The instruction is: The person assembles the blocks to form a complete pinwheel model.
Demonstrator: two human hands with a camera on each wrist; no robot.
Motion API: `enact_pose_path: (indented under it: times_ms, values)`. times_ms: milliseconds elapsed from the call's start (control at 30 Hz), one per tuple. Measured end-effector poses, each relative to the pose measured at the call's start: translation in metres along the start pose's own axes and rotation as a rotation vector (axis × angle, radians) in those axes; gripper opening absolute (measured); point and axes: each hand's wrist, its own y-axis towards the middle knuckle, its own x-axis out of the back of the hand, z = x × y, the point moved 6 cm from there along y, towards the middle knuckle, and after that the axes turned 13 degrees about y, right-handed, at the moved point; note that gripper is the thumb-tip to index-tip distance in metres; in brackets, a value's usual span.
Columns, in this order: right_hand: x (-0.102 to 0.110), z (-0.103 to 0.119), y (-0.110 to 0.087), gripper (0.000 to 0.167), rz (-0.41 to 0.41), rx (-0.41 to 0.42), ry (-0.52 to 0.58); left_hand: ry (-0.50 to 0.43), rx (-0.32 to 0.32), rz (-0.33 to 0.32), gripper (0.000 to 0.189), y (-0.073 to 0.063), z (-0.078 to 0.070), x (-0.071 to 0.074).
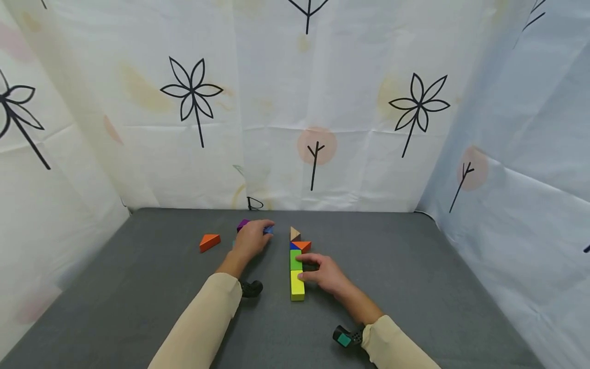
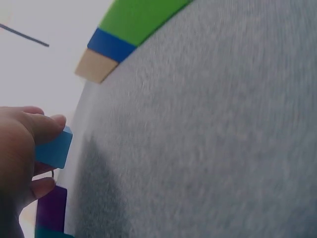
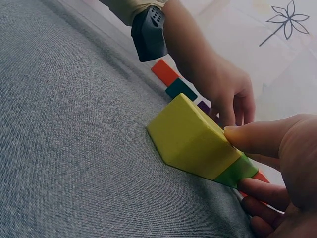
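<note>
My left hand [image 1: 252,240] grips a light blue block [image 2: 55,151] between its thumb and fingers, at the far side of the table. A purple block [image 2: 52,210] lies close by that hand. My right hand [image 1: 324,273] reaches in from the right over a row of blocks. Its thumb touches the yellow block [image 1: 297,288] at the row's near end, and its forefinger touches the green block [image 1: 295,260] behind that. Beyond the green one come a blue piece [image 1: 293,246], an orange triangular block [image 1: 303,245] and a tan triangular block [image 1: 294,234].
An orange triangular block [image 1: 210,242] lies on the left of the grey tabletop [image 1: 152,287]. Past the left forearm, a teal block [image 3: 181,89] shows in the right wrist view. White printed cloth [image 1: 276,169] hangs behind the table and along both sides.
</note>
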Motion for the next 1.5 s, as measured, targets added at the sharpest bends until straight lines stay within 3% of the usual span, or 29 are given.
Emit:
enact_pose_path:
  times_ms: [133, 367, 700, 867, 1100, 1500]
  values:
    - [-0.001, 0.004, -0.002, 0.041, 0.000, -0.001, -0.017, -0.045, 0.016, 0.000, 0.036, 0.000, -0.004, -0.002]
    - [-0.004, 0.030, -0.013, 0.038, 0.016, -0.006, 0.015, -0.111, 0.047, 0.017, 0.035, 0.000, -0.008, -0.011]
    - [-0.001, -0.002, 0.002, 0.041, -0.007, 0.003, -0.013, -0.130, 0.050, 0.053, 0.036, -0.003, -0.018, -0.018]
    - [-0.001, -0.005, 0.003, 0.041, 0.001, -0.005, -0.008, -0.161, 0.042, 0.072, 0.036, -0.005, -0.022, -0.023]
    - [-0.001, -0.005, 0.002, 0.041, -0.006, -0.004, -0.009, -0.263, 0.064, 0.048, 0.033, -0.008, -0.019, -0.026]
    - [-0.005, 0.042, -0.019, 0.037, 0.005, -0.002, -0.001, -0.368, 0.117, 0.015, 0.024, -0.008, -0.019, -0.029]
